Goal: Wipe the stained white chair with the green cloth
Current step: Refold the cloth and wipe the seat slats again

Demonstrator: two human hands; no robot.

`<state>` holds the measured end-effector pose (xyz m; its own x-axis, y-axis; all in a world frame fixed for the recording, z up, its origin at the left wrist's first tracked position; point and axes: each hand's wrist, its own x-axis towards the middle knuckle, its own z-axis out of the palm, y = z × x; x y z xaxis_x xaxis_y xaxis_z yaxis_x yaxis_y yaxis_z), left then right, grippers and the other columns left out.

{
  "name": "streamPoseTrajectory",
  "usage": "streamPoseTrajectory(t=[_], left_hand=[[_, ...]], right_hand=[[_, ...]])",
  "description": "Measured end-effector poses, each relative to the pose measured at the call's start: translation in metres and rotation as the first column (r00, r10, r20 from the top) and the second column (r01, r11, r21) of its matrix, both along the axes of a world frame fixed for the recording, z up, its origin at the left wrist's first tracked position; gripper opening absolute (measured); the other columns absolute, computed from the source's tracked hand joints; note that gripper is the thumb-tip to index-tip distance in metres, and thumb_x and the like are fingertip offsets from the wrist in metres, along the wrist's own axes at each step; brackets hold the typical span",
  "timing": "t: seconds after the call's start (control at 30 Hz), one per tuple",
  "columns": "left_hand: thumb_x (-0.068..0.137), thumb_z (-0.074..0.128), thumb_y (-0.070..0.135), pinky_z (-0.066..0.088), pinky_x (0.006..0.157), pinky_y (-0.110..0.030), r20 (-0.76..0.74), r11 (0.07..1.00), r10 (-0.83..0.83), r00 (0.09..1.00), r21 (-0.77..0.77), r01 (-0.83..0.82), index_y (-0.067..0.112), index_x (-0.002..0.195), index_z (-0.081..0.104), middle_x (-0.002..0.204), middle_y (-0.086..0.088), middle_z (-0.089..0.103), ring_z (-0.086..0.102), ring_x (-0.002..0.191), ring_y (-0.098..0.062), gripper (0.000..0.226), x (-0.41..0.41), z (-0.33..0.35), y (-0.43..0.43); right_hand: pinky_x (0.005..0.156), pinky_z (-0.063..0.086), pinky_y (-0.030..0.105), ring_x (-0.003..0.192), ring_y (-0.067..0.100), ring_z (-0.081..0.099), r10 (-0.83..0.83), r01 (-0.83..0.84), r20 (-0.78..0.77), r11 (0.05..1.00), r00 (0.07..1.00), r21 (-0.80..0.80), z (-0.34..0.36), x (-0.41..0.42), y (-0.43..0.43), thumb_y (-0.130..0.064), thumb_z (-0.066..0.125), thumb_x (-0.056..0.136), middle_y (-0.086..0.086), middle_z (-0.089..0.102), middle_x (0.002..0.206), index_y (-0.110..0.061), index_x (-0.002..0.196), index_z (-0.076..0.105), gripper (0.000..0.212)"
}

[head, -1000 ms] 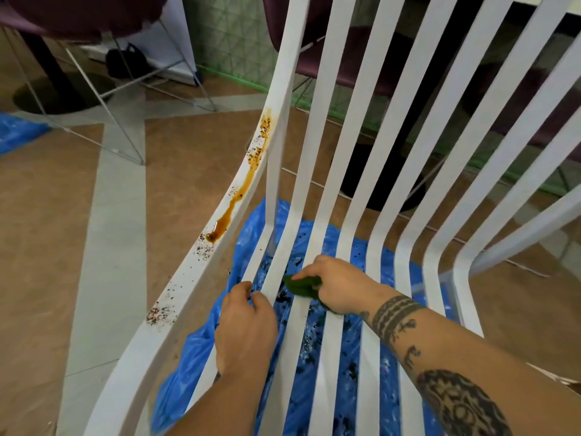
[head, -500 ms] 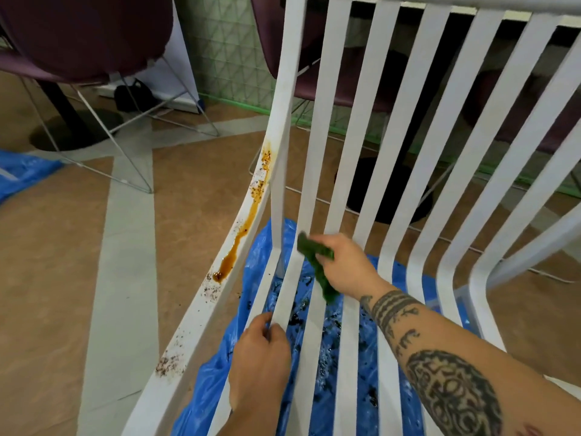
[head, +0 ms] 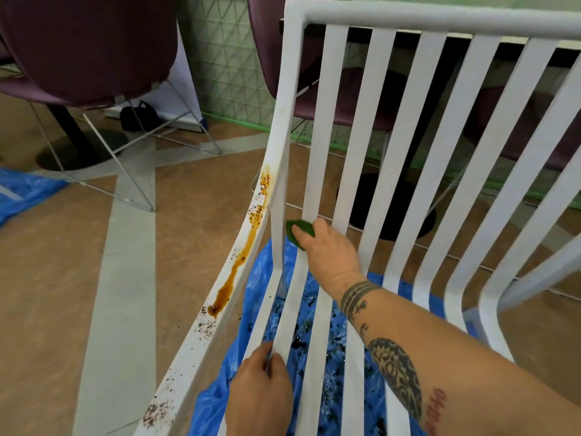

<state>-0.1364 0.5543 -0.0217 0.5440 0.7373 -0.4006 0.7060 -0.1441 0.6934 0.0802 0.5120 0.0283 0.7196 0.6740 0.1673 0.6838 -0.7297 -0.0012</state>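
Note:
The white slatted chair [head: 374, 158] fills the view, its back rising toward the top. A brown-orange stain [head: 248, 247] with dark specks runs down its left frame rail. My right hand [head: 327, 247] grips the folded green cloth [head: 298, 229] and presses it against the second slat from the left, low on the backrest. My left hand [head: 261, 394] pinches a seat slat near the bottom edge of the view.
A blue plastic sheet [head: 327, 328] with dark spots lies on the floor under the chair. Another blue sheet [head: 22, 190] lies at the far left. Dark purple chairs [head: 91, 45] on wire legs stand behind, beside a round black table base [head: 393, 206].
My right hand has slid the green cloth up the slat, from the seat toward the backrest. The view has tilted up, showing the chair's top rail. My left hand keeps its hold.

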Motion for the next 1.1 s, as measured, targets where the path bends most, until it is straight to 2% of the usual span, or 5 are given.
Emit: streamPoseTrajectory(t=[0.47, 0.63, 0.8, 1.0, 1.1], left_hand=[[0.098, 0.04, 0.042, 0.055, 0.09, -0.039, 0.007, 1.0, -0.016, 1.0, -0.015, 0.016, 0.035, 0.135, 0.059, 0.114, 0.009, 0.061, 0.064, 0.096, -0.015, 0.042, 0.0, -0.001, 0.001], [0.096, 0.026, 0.053, 0.056, 0.084, -0.042, 0.064, 1.0, -0.002, 0.998, -0.012, 0.003, 0.03, 0.085, 0.065, 0.092, -0.001, 0.066, 0.061, 0.084, -0.015, 0.046, -0.002, 0.008, -0.004], [0.085, 0.008, 0.077, 0.054, 0.082, -0.04, 0.081, 0.998, 0.06, 0.995, 0.017, -0.062, 0.03, 0.125, 0.062, 0.113, -0.002, 0.071, 0.065, 0.1, -0.022, 0.082, -0.006, 0.008, -0.009], [0.099, 0.025, 0.064, 0.045, 0.101, -0.047, 0.242, 0.984, 0.168, 0.956, -0.094, -0.149, 0.032, 0.144, 0.05, 0.135, -0.005, 0.063, 0.057, 0.125, -0.031, 0.06, -0.013, 0.02, -0.01], [0.101, 0.037, 0.057, 0.047, 0.097, -0.046, 0.396, 0.921, 0.388, 0.832, -0.174, -0.347, 0.025, 0.128, 0.063, 0.114, -0.001, 0.068, 0.061, 0.115, -0.027, 0.05, -0.019, 0.028, -0.011]], right_hand=[[0.09, 0.047, 0.04, 0.113, 0.031, 0.059, -0.044, -0.065, -0.541, 0.981, 0.84, -0.18, -0.017, -0.069, -0.019, -0.006, 0.05, 0.098, 0.008, 0.051, 0.133, -0.038, 0.152, 0.042, 0.064], [0.093, 0.054, 0.04, 0.112, 0.029, 0.06, -0.01, -0.055, -0.62, 0.995, 0.784, -0.086, 0.002, -0.082, -0.022, 0.0, 0.05, 0.095, 0.006, 0.058, 0.137, -0.034, 0.14, 0.061, 0.057], [0.09, 0.051, 0.043, 0.109, 0.034, 0.058, -0.05, 0.022, -0.521, 0.998, 0.852, -0.061, -0.009, -0.104, -0.035, -0.006, 0.053, 0.097, 0.01, 0.048, 0.128, -0.034, 0.149, 0.047, 0.059], [0.074, 0.043, 0.036, 0.092, 0.028, 0.052, 0.114, -0.119, -0.613, 0.992, 0.782, 0.033, -0.008, -0.164, -0.048, -0.007, 0.052, 0.097, 0.0, 0.043, 0.099, -0.032, 0.133, 0.063, 0.045], [0.082, 0.05, 0.039, 0.094, 0.028, 0.054, 0.132, -0.177, -0.733, 0.984, 0.667, 0.016, 0.002, -0.169, -0.055, 0.0, 0.053, 0.093, 0.004, 0.05, 0.105, -0.03, 0.13, 0.066, 0.05]])
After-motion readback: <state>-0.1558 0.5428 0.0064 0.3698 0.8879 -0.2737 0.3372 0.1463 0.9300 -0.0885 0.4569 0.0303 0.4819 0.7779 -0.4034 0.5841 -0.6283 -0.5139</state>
